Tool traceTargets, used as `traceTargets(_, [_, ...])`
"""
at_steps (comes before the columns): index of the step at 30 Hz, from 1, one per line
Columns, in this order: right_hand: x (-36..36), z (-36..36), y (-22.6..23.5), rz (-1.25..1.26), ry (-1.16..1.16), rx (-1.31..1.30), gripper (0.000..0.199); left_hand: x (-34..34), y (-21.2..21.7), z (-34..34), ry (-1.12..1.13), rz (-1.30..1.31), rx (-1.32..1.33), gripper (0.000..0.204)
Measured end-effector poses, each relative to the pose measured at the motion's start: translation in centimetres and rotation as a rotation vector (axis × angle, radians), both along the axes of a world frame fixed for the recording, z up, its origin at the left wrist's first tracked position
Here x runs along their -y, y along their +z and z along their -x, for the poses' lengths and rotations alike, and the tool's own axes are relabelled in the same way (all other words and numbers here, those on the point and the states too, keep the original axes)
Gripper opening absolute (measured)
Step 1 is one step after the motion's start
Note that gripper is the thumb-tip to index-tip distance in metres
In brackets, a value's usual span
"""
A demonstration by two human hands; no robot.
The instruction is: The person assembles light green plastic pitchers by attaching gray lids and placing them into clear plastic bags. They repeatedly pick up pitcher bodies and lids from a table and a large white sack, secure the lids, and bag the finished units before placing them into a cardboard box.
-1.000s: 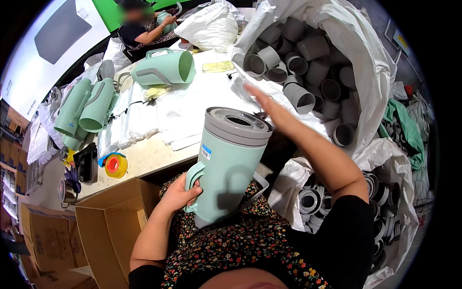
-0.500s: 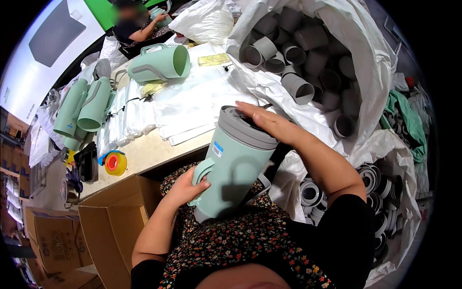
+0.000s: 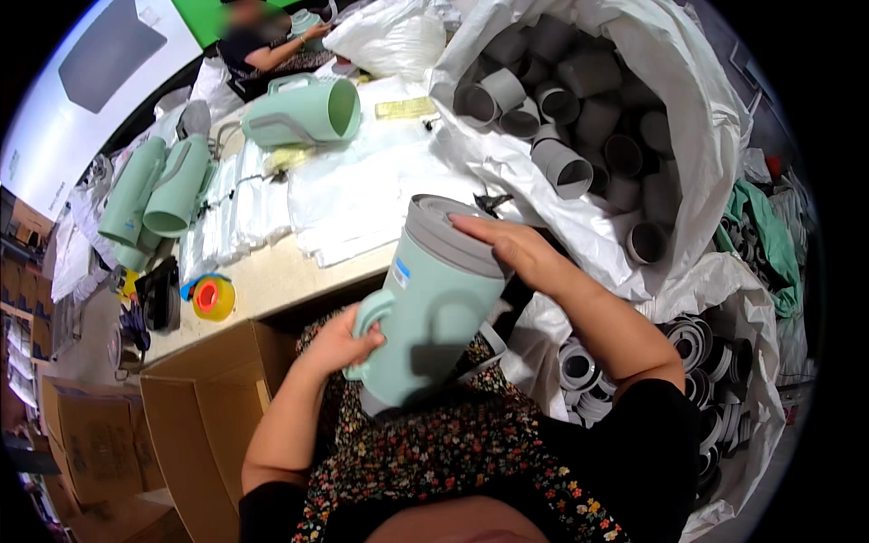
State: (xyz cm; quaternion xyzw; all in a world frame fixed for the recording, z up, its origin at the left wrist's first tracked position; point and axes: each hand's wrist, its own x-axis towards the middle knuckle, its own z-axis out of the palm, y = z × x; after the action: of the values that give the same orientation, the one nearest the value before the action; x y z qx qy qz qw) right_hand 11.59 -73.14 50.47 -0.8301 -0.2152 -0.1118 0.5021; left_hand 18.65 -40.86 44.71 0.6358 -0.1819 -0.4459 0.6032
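We grip the jug (image 3: 444, 312) by its handle (image 3: 368, 317) with our left hand (image 3: 344, 342), likely bracing it under our flattened right hand (image 3: 518, 255) on the lid (image 3: 433, 220).

One jug (image 3: 444, 330) in my two hands (image 3: 348, 344) — four more jugs (image 3: 272, 118) on my bench (image 3: 272, 282) — one tape roll (image 3: 225, 299), one cup sack (image 3: 711, 136).

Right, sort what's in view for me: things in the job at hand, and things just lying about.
In the job:
- tall pale green cylindrical jug, left hand on its handle
- round grey lid atop it, right hand touching it

Seemingly lying about:
- round yellow-and-red roll
- flat yellow rectangular packet
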Motion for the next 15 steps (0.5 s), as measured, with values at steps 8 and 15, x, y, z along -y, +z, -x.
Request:
traceTargets(8, [-0.1,0.4,1.4,0.343,-0.088,0.188,0.045,-0.6,0.5,0.9,0.018,-0.060,0.252,0.025])
traceTargets(15, [-1.0,-0.9,4.0,0.302,-0.003,0.223,0.042,1.1,3.5,8.2,-0.145,-0.322,0.474,0.055])
